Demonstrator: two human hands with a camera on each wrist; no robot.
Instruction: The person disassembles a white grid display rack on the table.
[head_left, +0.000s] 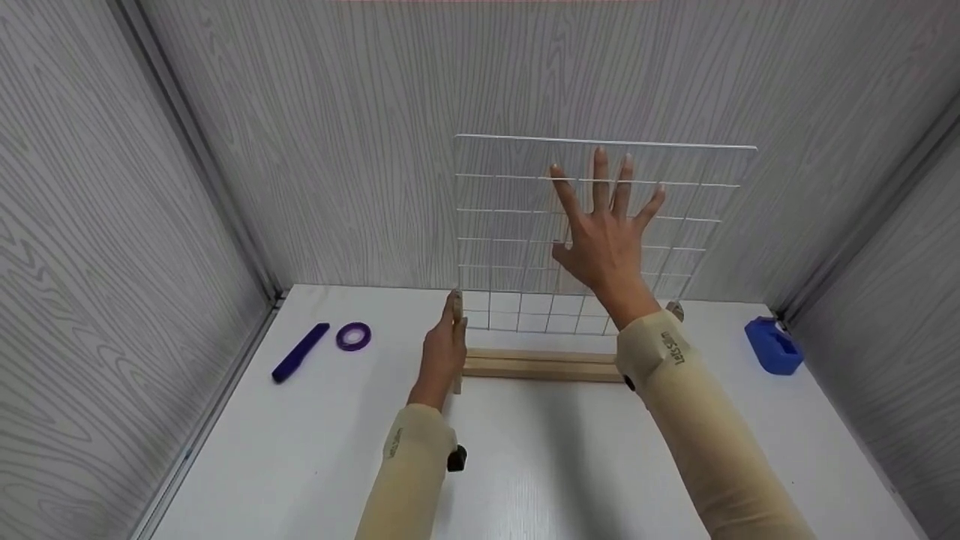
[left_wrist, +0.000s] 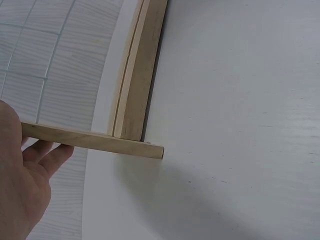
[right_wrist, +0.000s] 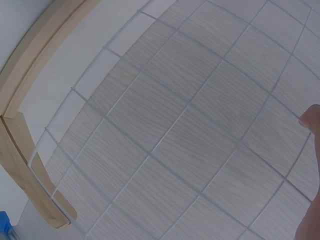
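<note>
A white wire grid panel [head_left: 517,225] stands upright in a slotted wooden base [head_left: 540,365] on the white table [head_left: 540,465]. My right hand [head_left: 606,236] is raised in front of the grid with its fingers spread straight; whether it touches the wires I cannot tell. My left hand [head_left: 444,352] grips the left wooden foot [left_wrist: 95,140] of the base, fingers on its far side. In the right wrist view the grid [right_wrist: 190,125] fills the frame above the right wooden foot [right_wrist: 25,175].
A purple marker [head_left: 300,352] and a purple tape roll [head_left: 353,336] lie at the left of the table. A blue tape dispenser [head_left: 774,346] sits at the far right. Grey wood-grain walls [head_left: 337,135] close in on three sides.
</note>
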